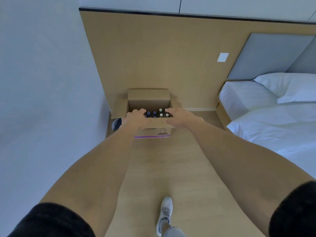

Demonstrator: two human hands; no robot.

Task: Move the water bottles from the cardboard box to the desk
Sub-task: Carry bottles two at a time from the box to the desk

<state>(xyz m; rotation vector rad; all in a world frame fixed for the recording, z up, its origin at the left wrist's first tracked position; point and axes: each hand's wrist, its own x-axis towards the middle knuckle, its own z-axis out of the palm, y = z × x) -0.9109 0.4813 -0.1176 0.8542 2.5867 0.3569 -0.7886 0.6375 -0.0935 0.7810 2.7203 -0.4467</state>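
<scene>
Water bottles (158, 113): small plastic bottles, some purple-capped, some white-capped, stand upright inside the open brown cardboard box (153, 129); I see only their tops.
Shoe (165, 214): nearest me, one white sneaker planted on the pale wooden floor (188, 168).
Arms: both of mine reach forward out of black short sleeves (51, 221), bare to the hands.
Left hand (136, 117): over the box's near-left corner, fingers curled down among the purple caps; I cannot tell whether they grip a bottle.
Right hand (177, 117): over the near-right corner, fingers bent and close together above the white caps; I cannot tell if anything is held.
Box: on the floor against the tan wood wall panel (153, 57), flaps open.
Bed (273, 117): white bedding, along the floor's right edge.
Beside box: dark object at its left, unclear.
</scene>
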